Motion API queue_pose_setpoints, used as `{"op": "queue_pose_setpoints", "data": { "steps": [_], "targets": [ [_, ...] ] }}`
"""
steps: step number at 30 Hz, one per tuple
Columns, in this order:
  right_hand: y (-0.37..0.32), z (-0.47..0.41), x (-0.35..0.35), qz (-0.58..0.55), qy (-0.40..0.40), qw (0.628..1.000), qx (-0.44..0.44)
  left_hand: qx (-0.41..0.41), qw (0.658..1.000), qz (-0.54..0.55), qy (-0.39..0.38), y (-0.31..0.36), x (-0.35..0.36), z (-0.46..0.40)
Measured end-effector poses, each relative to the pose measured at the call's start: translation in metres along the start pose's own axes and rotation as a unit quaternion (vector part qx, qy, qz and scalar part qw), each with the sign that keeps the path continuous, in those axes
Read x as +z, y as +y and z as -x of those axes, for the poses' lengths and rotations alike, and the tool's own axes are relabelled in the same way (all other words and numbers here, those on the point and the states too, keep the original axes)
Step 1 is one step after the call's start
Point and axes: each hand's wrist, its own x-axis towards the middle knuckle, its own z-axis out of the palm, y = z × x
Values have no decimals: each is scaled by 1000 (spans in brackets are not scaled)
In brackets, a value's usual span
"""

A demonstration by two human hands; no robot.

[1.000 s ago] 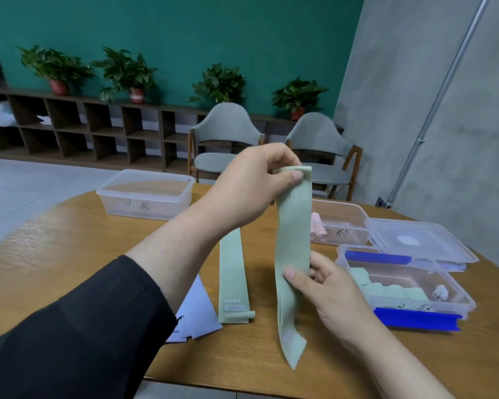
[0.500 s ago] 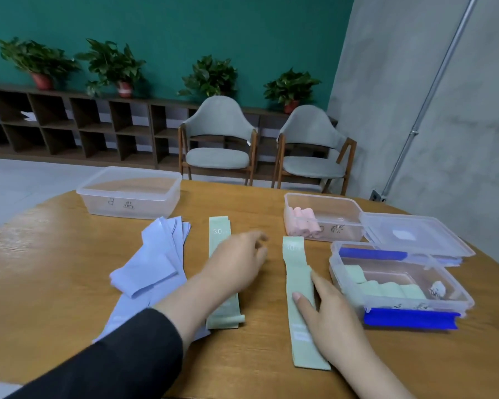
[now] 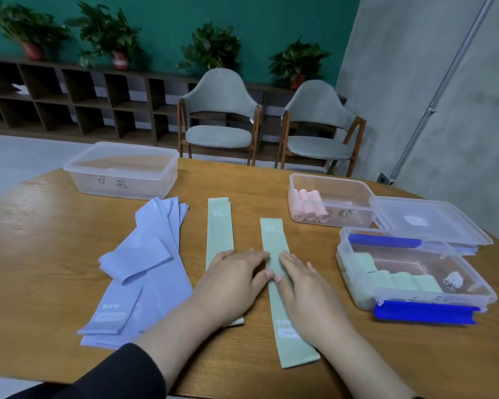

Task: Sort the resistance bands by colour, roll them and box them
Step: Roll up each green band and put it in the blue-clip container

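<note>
**Both hands flat on a green band, ready for rolling**

Neither hand has a grip on anything: the left hand (image 3: 236, 279) and right hand (image 3: 304, 286) lie with fingers straight and relaxed, palms down, fingertips nearly meeting across the near green band (image 3: 274, 243). That band lies flat and lengthwise on the worktop (image 3: 41, 254), just right of the frame's centre, its "30" marking at the far end and its label end nearest the person. The left hand also overlaps the lower part of a second green band (image 3: 220, 228), which lies parallel, just to the left.

Left of centre sits a loose pile of lilac bands (image 3: 147, 254), unrolled. At upper left stands an empty lidded-looking box (image 3: 121, 171); whether its lid is on cannot be told. At right, an open box (image 3: 329, 197) holds pink rolls (image 3: 308, 204), and nearer, a blue-clipped box (image 3: 415, 272) holds green rolls (image 3: 401, 280).

Judgement: sorting appears done; pink is boxed, green is partly boxed, lilac is untouched. The step in hand is smoothing the near green band before rolling. The next move calls for pinching one short end and turning it over tightly and squarely, keeping the edges aligned so the roll fits beside those in the blue-clipped box.
</note>
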Motion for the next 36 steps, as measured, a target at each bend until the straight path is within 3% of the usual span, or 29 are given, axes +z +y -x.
{"op": "queue_pose_setpoints", "data": {
  "steps": [4,9,15,18,20,22,26,36],
  "targets": [
    [-5,-20,8,-75,47,996,25,-23,999,-6,-36,6,-20,-15],
    [-1,-13,0,-128,134,982,23,-45,998,-33,-13,2,-24,-18],
    [8,-1,-4,-88,54,994,-24,-5,997,-41,-64,1,-11,-17],
    [7,7,-6,-109,76,990,-37,-8,1000,-7,6,2,-23,-11],
    [7,21,-12,-147,87,982,-77,31,996,46,65,1,-32,5],
    [9,38,-15,-170,50,975,-134,105,989,98,43,2,-36,29],
    [17,57,-15,-99,-44,967,-230,228,973,5,-32,-4,-24,58],
    [16,59,-8,-90,-9,969,-228,237,970,-48,-17,-2,-15,62]
  ]
}}
